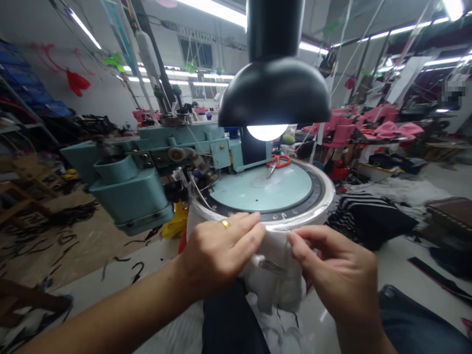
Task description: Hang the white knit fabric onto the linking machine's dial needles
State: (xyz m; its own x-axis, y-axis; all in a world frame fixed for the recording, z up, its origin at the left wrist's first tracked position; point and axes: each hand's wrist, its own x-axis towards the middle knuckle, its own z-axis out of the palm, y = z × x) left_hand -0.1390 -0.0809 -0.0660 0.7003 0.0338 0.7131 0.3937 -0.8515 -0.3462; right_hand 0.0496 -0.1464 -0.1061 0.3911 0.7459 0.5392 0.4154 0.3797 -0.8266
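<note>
A round linking machine dial (236,196) with a pale green top stands in front of me. White knit fabric (273,290) hangs from the near part of its metal pin rim (282,225). My left hand (221,250), a gold ring on one finger, is closed on the fabric's upper edge just at the rim; its thumb is hidden. To the right, my right hand (339,270) pinches the same edge between thumb and forefinger, close under the rim. Folds of the fabric drop between both hands toward my lap.
Red-handled scissors (279,161) lie on the dial top. A black lamp (275,93) hangs low above it, lit. The green machine head (129,196) juts out at left. Striped dark cloth (368,214) is piled at right, and black scraps litter the floor (88,246).
</note>
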